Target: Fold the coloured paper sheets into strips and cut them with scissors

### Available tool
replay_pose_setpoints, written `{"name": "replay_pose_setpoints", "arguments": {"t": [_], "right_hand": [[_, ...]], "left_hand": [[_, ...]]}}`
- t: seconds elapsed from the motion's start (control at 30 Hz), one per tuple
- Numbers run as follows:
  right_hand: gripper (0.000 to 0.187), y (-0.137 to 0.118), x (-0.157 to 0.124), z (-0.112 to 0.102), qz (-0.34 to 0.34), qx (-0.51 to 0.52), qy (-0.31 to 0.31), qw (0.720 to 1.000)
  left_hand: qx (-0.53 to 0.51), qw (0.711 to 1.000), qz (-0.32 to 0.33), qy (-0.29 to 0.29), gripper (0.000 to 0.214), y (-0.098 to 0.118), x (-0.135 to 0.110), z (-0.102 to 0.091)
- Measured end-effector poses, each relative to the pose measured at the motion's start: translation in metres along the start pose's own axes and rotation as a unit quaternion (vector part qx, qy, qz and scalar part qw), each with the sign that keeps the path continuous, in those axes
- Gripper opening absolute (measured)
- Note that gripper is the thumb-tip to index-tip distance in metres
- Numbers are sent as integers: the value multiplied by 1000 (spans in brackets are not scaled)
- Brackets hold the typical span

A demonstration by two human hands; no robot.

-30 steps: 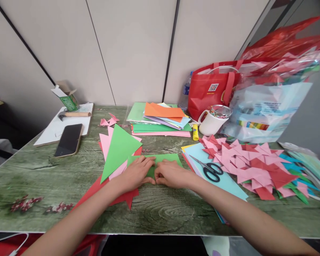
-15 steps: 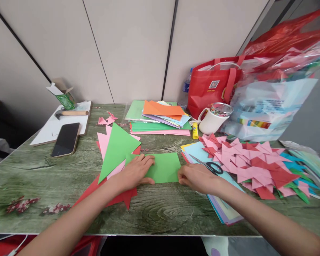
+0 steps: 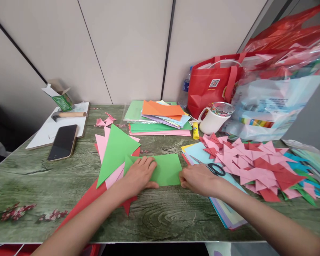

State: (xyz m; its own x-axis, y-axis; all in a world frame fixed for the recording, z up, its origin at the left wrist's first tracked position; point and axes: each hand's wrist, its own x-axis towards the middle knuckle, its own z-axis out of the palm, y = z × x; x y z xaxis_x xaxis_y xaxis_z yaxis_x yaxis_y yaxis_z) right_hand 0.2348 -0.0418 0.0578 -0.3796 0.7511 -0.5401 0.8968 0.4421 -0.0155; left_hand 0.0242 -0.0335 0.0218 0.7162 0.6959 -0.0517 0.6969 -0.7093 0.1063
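A folded green paper sheet (image 3: 168,168) lies flat on the green wood-grain table (image 3: 42,177) in front of me. My left hand (image 3: 140,174) rests flat on its left half, fingers stretched out and pressing down. At the sheet's lower right corner my right hand (image 3: 198,179) has its fingers curled and pinched on the edge. A big green triangle (image 3: 114,151) lies on pink and red sheets just left of the sheet. Black-handled scissors (image 3: 214,168) lie on a light blue sheet right behind my right hand.
A heap of folded pink and red paper shapes (image 3: 253,165) covers the right side. A stack of coloured paper (image 3: 160,119), a yellow glue stick (image 3: 195,131) and a white mug (image 3: 214,119) stand behind. A phone (image 3: 62,142) and a hammer (image 3: 68,114) lie at the left.
My right hand slid from the middle of the green sheet along its front edge to the right corner. The left hand stayed pressing on the left half.
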Motion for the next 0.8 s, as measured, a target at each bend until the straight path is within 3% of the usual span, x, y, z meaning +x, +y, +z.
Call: {"name": "replay_pose_setpoints", "arguments": {"t": [0.3, 0.57, 0.8], "right_hand": [[21, 1, 2, -1, -3, 11, -7, 1000], [19, 1, 2, 0, 1, 10, -15, 1000], [19, 1, 1, 4, 8, 2, 1, 1000]], "left_hand": [[-141, 986, 82, -31, 45, -44, -24, -12], [-159, 983, 83, -30, 54, -66, -42, -15], [-160, 986, 19, -48, 61, -68, -60, -19]]}}
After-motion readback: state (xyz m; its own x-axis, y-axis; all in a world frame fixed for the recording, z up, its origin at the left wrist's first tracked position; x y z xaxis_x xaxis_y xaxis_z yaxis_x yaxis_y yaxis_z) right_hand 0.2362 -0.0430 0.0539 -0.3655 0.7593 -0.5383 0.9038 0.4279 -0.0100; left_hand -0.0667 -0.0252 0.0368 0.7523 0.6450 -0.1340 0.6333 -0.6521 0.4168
